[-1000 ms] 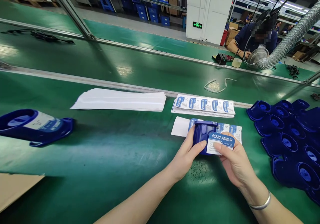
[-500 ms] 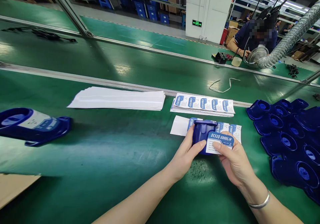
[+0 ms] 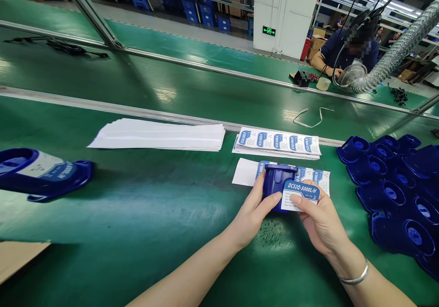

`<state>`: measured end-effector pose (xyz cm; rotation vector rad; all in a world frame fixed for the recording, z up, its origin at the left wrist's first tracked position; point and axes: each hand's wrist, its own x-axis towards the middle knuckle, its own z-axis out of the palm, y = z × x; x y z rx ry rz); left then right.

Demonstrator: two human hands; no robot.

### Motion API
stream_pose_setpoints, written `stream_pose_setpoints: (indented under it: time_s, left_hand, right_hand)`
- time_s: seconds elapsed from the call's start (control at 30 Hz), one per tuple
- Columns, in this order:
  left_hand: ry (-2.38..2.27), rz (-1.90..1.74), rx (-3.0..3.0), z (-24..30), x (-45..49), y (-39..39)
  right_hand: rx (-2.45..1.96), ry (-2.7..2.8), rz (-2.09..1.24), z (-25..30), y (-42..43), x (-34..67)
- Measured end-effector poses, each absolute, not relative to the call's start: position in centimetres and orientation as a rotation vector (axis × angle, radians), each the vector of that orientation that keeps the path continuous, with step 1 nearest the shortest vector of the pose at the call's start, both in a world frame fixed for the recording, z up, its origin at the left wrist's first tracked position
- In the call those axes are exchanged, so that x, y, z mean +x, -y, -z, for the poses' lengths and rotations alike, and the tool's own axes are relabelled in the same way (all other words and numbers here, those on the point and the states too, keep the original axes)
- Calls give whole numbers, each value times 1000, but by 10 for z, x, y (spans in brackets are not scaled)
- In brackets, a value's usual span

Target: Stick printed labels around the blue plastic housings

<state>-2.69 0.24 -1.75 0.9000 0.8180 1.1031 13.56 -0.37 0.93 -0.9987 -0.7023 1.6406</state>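
Note:
My left hand [image 3: 255, 208] grips a dark blue plastic housing [image 3: 273, 181] by its left side, thumb on the near face. Between the thumb and fingers of my right hand [image 3: 317, 213] is a blue-and-white label [image 3: 297, 193] printed DC52Q-5000L/H. The label lies over the right part of the housing; whether it is stuck down I cannot tell. Just behind, a partly used label sheet [image 3: 322, 179] lies on the green surface, half covered by the housing and my hands.
A stack of label sheets [image 3: 279, 141] and a pile of blank white strips [image 3: 157, 135] lie along the metal rail. Several blue housings [image 3: 380, 192] crowd the right. One labelled housing [image 3: 44, 172] is at far left, near cardboard [image 3: 20, 256]. A co-worker [image 3: 356, 51] sits across.
The labelled housing at far left and the cardboard have shifted slightly left in view. A thin white tie on the far strip has moved slightly right. My hands keep the same hold.

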Motion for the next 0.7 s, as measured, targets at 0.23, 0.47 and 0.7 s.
stream_pose_setpoints:
  time_s: [0.23,0.47,0.7]
  left_hand:
    - [-813,-1071,902,16,-28,-2]
    - [-805,-1074,905,16,-28,-2]
    - [-808,-1073,913,16,-27,-1]
  right_hand:
    - [-992,691,-1655,-10,3,136]
    - [-995,693,-1659,-10,3,136]
    - [-1001,690,-1650,-11,4,135]
